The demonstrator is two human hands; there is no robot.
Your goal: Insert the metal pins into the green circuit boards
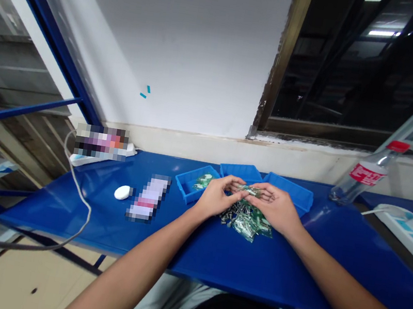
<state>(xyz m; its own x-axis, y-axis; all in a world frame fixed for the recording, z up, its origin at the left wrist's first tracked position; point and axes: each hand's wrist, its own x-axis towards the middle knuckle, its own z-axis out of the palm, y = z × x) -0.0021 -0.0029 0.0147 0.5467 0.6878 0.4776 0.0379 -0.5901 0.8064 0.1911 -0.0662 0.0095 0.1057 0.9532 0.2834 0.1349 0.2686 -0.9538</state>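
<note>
My left hand (pixel 217 195) and my right hand (pixel 276 206) meet over the middle of the blue table (pixel 214 255). Together they pinch a small green circuit board (pixel 248 190) between their fingertips. Just below the hands lies a pile of several green circuit boards (pixel 246 221) with dark parts on them. Behind the hands stand three blue trays: the left tray (pixel 191 183) holds a few green boards, the middle tray (pixel 241 171) and the right tray (pixel 294 192) show nothing I can make out.
A clear plastic bottle with a red label (pixel 366 174) leans at the right. A white power strip (pixel 410 228) lies at the far right. A small white round object (pixel 122 192), a cable (pixel 79 192) and two blurred items sit to the left. The wall and a dark window are behind.
</note>
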